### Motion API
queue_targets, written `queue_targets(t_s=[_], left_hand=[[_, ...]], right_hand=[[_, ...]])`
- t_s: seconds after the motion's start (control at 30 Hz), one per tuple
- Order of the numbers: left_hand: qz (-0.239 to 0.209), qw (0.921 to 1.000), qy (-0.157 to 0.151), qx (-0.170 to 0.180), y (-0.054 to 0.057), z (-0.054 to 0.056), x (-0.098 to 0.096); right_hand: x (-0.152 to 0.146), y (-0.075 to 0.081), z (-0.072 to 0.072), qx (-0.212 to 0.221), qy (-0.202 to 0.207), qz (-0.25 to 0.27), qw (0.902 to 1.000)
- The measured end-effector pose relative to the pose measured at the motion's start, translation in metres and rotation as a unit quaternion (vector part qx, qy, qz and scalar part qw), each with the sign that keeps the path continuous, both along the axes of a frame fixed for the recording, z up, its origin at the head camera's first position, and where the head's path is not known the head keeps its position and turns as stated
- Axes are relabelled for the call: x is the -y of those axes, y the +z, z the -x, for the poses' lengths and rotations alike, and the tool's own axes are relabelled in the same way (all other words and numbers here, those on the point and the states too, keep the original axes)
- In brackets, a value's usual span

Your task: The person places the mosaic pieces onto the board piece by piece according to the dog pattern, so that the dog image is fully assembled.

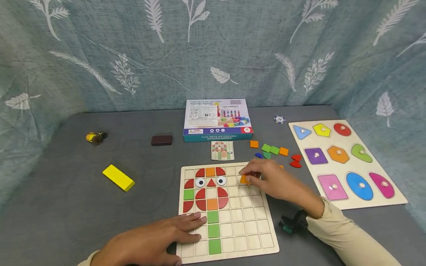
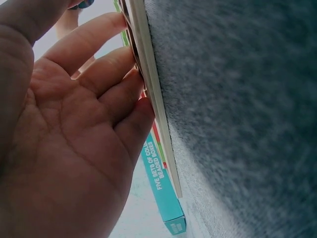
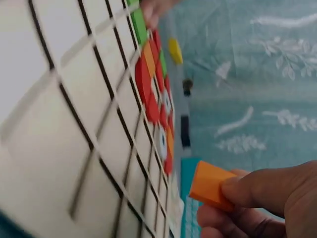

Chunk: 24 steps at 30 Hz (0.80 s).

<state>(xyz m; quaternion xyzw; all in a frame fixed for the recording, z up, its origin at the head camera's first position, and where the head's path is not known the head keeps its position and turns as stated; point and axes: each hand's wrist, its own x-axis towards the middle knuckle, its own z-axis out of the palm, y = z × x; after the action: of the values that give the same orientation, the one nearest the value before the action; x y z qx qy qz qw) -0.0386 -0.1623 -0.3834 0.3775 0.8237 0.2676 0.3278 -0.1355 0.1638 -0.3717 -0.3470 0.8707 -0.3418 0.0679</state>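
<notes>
My right hand (image 1: 274, 180) pinches an orange square tile (image 3: 210, 183) between thumb and fingers, above the upper right part of a wooden grid board (image 1: 247, 242). My left hand (image 1: 156, 236) rests on the board's lower left with its fingers extended; in the left wrist view the fingertips (image 2: 144, 106) touch the board's edge. Red curved pieces (image 1: 200, 205), two round eyes (image 1: 200, 182), orange squares (image 1: 210, 171) and green squares (image 1: 214, 231) sit in the grid's left and middle cells. Behind the board lies a small pattern card (image 1: 222, 150) showing a similar figure.
Loose green (image 1: 266, 147), orange, blue and red tiles lie behind and right of the board. A shape puzzle board (image 1: 313, 151) stands far right, a blue box (image 1: 217, 137) at the back. A yellow block (image 1: 118, 177), dark block (image 1: 161, 140) and toy figure (image 1: 96, 137) lie left.
</notes>
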Motion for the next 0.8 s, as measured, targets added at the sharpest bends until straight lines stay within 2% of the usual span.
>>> queue_targets(t_s=[0.3, 0.6, 0.8], left_hand=[[-0.002, 0.9999, -0.008, -0.014, -0.001, -0.001, 0.000], [-0.005, 0.9999, -0.009, -0.012, 0.000, 0.001, 0.002], [-0.006, 0.9998, -0.015, -0.015, 0.000, 0.000, 0.002]], right_hand=[[0.025, -0.012, -0.013, 0.043, 0.072, -0.001, 0.9965], [0.040, -0.018, -0.024, 0.091, 0.117, 0.020, 0.9887], [0.046, -0.021, -0.027, 0.098, 0.142, 0.013, 0.9849]])
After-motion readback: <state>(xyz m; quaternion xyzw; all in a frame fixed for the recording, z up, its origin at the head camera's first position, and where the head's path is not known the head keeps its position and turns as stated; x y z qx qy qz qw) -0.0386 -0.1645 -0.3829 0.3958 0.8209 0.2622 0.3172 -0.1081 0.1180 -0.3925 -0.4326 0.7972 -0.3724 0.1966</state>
